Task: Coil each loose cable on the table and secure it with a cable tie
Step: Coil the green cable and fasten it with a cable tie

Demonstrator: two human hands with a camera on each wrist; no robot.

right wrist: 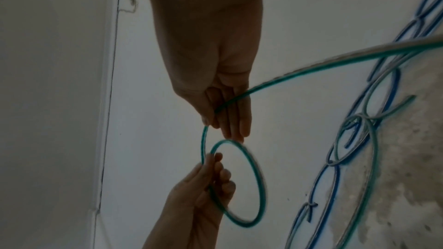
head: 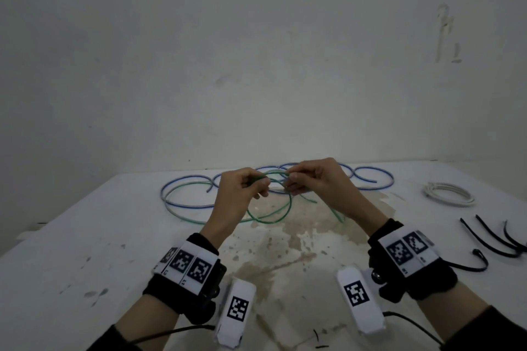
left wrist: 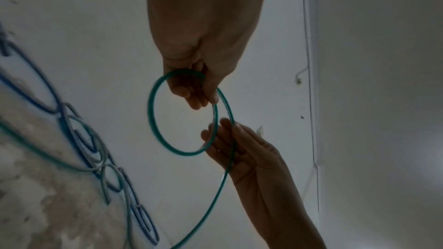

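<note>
A thin green cable trails across the table, and both hands hold part of it up. My left hand grips a small round loop of the cable in its curled fingers. Just to its right, my right hand pinches the running strand between thumb and fingertips. In the right wrist view the left hand holds the loop from below. A long blue cable lies in loose loops at the back of the table, partly under the green one.
A white coiled cable lies at the back right. Several black cable ties lie near the right edge. The white table has a stained, worn patch in the middle and meets the wall at the back.
</note>
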